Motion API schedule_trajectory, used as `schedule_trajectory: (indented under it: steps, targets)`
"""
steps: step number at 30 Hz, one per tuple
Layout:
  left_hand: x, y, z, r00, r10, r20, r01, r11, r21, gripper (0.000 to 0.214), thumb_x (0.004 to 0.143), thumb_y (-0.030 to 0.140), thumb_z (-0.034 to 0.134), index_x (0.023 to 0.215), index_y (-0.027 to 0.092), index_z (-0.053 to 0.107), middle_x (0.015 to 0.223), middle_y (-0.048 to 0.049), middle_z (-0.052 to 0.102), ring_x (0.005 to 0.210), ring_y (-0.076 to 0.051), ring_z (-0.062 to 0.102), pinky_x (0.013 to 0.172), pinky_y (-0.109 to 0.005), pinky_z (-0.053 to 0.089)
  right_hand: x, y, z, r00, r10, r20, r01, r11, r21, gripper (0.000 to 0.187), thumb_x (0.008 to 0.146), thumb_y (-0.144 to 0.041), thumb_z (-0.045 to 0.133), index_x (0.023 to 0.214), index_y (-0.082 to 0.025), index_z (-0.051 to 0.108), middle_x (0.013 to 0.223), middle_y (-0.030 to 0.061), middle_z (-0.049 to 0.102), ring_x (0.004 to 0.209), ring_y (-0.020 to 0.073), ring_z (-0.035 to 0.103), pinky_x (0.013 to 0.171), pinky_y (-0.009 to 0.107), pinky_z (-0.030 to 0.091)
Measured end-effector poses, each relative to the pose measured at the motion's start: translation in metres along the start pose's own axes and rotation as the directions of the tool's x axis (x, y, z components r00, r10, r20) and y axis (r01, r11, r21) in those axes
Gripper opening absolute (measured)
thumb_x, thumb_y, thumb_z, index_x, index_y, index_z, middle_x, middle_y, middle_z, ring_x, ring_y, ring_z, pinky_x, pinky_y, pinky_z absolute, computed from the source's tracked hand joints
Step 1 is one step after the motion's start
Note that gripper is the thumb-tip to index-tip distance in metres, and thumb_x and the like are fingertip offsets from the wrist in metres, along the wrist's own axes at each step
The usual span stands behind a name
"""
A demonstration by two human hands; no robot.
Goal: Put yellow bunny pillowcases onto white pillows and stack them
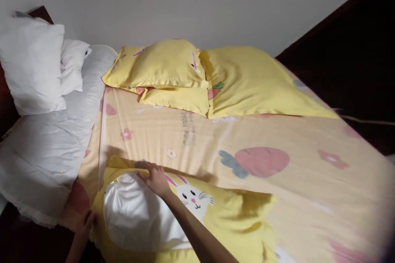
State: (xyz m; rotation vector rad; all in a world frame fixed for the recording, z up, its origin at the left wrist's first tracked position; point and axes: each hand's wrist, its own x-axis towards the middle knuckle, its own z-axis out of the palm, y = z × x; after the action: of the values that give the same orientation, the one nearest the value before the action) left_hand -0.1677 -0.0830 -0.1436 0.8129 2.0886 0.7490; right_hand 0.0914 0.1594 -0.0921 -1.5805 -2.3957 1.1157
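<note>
At frame's lower left, the right hand holds a yellow pillowcase; whether the left hand grips is unclear.

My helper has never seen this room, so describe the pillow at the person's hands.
Start at the carrot-print bed sheet and go to its near side. There lies a yellow pillow, the right hand on it. Unlike the yellow pillows by the wall, it shows a broad white area beside a whole rabbit face.
</note>
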Motion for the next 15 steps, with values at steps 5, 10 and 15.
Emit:
schedule_trajectory:
  steps: [5,10,15]
  targets:
    - [0.005,-0.003,0.022,0.982,-0.14,-0.124,0.121,0.982,-0.146,0.072,0.056,0.077,0.062,0.094,0.017,0.068,0.104,-0.0151,0.073,0.11,-0.036,0.065,0.095,-0.044,0.052,0.029,-0.001,0.014,0.99,0.103,0.1,-0.084,0.981,-0.175,0.06,0.075,-0.059,0.069,0.116,-0.015,0.066,0.113,0.0185,0.071,0.11,0.0372,0.062,0.098,0.05,0.038]
    - [-0.028,0.018,0.042,0.992,-0.111,-0.064,0.1,0.982,-0.158,0.066,0.064,0.069,0.063,0.101,0.014,0.07,0.105,-0.0179,0.075,0.109,-0.038,0.066,0.094,-0.045,0.053,-0.001,-0.007,-0.003,0.994,0.054,0.095,-0.028,0.967,-0.253,0.037,0.083,-0.038,0.064,0.111,-0.013,0.065,0.11,0.0165,0.071,0.105,0.0307,0.064,0.091,0.038,0.042]
    - [-0.083,0.037,0.041,0.965,-0.158,-0.208,0.14,0.985,-0.096,0.067,0.069,0.062,0.063,0.12,0.019,0.067,0.103,-0.012,0.077,0.105,-0.034,0.069,0.085,-0.039,0.058,-0.049,0.014,-0.041,0.984,-0.075,-0.159,0.011,0.928,-0.372,0.038,0.081,-0.031,0.063,0.116,-0.017,0.061,0.106,0.0135,0.069,0.103,0.0305,0.06,0.091,0.039,0.041]
